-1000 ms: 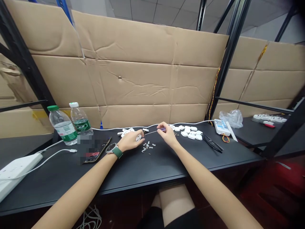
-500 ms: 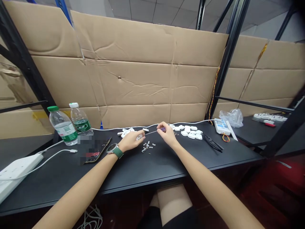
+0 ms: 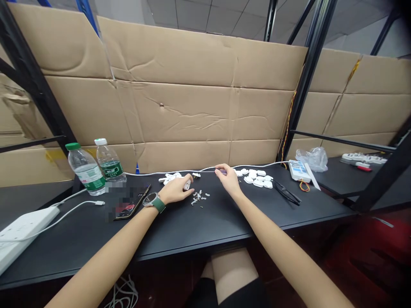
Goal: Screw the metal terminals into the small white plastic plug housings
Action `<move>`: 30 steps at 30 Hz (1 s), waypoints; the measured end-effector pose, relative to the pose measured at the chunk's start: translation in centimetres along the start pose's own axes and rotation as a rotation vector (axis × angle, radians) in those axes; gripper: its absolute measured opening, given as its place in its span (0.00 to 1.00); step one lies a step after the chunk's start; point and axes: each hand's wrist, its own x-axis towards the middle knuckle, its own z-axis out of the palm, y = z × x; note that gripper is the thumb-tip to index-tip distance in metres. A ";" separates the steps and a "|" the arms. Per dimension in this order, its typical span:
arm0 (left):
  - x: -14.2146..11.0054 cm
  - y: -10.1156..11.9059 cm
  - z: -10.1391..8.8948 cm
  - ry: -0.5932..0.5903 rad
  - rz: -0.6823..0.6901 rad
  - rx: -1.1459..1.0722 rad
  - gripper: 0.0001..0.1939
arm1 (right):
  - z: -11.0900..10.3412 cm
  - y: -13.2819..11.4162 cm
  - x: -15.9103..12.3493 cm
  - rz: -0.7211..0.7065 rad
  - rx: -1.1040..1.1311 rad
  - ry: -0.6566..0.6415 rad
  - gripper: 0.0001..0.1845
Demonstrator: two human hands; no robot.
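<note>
My left hand (image 3: 176,189), with a watch (image 3: 150,199) on its wrist, is closed around a small white plastic part (image 3: 187,185) with dark holes. My right hand (image 3: 227,179) grips a screwdriver (image 3: 224,171) by its purple handle; its thin shaft points left, apart from the white part. Just below and between the hands lies a loose pile of small grey-white pieces and screws (image 3: 198,197). A small white piece with metal pins (image 3: 196,175) rests behind my left fingertips. More white plastic parts (image 3: 167,177) are heaped beyond the left hand.
Several rounded white pieces (image 3: 258,182) lie right of my right hand, beside black-handled pliers (image 3: 287,193). Further right are a white box (image 3: 298,170) and a plastic bag (image 3: 312,158). At left stand two bottles (image 3: 86,173), a phone (image 3: 133,205) and a power strip (image 3: 24,233).
My right hand has drawn the screwdriver slightly up and away from the white part. The left fingers have spread a little and tilted the part more upright.
</note>
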 end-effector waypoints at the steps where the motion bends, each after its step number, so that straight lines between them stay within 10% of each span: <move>1: 0.0 -0.3 0.2 -0.008 0.005 -0.009 0.20 | 0.0 0.2 0.1 0.022 -0.007 -0.020 0.13; 23: 0.2 -1.4 0.7 0.119 -0.009 0.196 0.21 | 0.8 2.1 0.4 -0.038 -0.127 -0.065 0.04; 30: 0.6 -2.0 1.3 0.089 0.053 0.152 0.14 | 2.6 3.4 0.6 -0.176 -0.482 -0.124 0.06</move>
